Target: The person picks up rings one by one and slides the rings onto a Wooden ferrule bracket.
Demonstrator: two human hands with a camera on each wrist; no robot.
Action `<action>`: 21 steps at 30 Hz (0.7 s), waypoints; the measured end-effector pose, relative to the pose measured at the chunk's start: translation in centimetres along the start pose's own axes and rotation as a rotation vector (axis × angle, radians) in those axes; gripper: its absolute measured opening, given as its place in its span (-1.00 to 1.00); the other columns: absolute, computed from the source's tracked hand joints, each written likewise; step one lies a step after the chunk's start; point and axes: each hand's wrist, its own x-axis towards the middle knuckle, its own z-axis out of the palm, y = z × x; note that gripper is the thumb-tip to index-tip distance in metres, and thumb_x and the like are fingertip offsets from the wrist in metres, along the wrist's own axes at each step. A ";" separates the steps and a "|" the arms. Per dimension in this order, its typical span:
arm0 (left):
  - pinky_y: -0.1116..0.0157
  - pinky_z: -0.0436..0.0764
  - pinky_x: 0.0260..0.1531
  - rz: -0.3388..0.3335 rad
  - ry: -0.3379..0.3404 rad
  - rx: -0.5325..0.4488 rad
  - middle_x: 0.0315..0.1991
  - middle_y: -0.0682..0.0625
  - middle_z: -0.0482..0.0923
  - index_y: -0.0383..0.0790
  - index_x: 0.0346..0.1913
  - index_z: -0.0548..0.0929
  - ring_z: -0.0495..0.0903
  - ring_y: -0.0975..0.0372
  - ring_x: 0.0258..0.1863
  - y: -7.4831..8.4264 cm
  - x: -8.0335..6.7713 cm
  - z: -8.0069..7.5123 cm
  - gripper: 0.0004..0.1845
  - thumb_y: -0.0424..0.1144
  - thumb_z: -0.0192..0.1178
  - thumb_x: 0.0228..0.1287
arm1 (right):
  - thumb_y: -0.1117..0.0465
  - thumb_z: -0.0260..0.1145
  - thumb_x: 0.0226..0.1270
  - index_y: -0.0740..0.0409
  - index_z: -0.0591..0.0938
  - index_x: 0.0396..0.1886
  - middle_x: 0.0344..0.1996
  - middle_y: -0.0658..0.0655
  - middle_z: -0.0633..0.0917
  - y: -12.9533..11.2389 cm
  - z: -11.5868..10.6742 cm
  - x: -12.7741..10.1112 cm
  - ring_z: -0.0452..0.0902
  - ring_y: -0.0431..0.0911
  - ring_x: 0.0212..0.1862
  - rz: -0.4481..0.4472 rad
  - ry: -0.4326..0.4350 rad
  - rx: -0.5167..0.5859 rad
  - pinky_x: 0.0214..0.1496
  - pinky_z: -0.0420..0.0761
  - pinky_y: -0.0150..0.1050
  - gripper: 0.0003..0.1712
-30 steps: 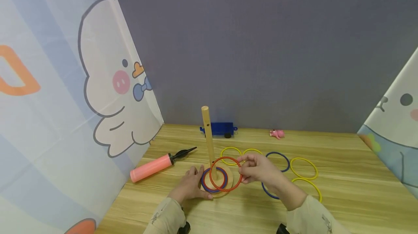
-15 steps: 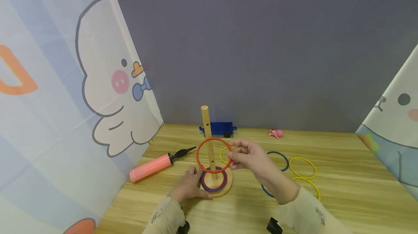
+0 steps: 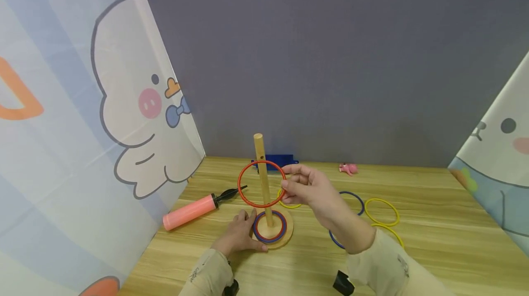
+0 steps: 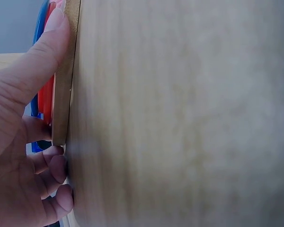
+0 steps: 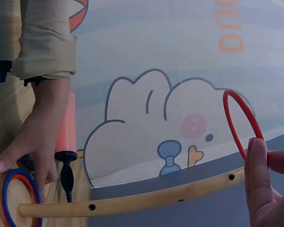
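Right hand (image 3: 307, 188) grip: fingertips pinch thin red plastic ring (image 3: 262, 183) at rim, mid-height around upright wooden peg (image 3: 263, 179). Ring probably light, stiff. Left hand (image 3: 239, 236) fingers press round wooden base (image 3: 285, 236) onto surface.

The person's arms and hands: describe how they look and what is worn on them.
Both hands, the left hand and the right hand, are bare, with no gloves or rings visible. Each arm wears a long beige sleeve with a buttonless cuff ending at the wrist; small dark lettering marks the left one. A black device sits under the right wrist, and another shows under the left wrist.
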 end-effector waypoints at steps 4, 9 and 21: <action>0.08 0.35 -0.18 0.000 0.005 0.004 -0.10 -0.13 0.24 -0.38 0.49 0.15 0.25 0.08 -0.19 0.0 0.1 0.1 0.29 0.29 0.51 -0.23 | 0.44 0.26 0.34 0.44 0.41 0.19 -0.31 0.13 0.64 -1.2 0.5 0.1 0.64 -0.11 -0.40 -0.033 0.027 0.019 -0.24 0.65 -0.24 -0.55; 0.12 0.35 -0.21 -0.002 0.007 0.005 -0.14 -0.08 0.22 -0.38 0.49 0.16 0.23 0.10 -0.21 -0.1 0.1 0.1 0.29 0.30 0.51 -0.23 | 0.44 0.27 0.33 0.41 0.43 0.17 -0.34 0.12 0.63 -2.6 1.1 0.3 0.63 -0.11 -0.40 -0.081 0.077 0.048 -0.24 0.66 -0.22 -0.57; 0.13 0.38 -0.20 0.009 0.004 -0.002 -0.14 -0.06 0.21 -0.40 0.48 0.15 0.22 0.12 -0.21 0.1 -0.3 -0.3 0.29 0.29 0.50 -0.21 | 0.41 0.25 0.37 0.26 0.47 0.15 -0.40 0.07 0.66 -2.9 1.7 1.7 0.65 -0.13 -0.39 -0.149 0.205 0.118 -0.22 0.66 -0.23 -0.62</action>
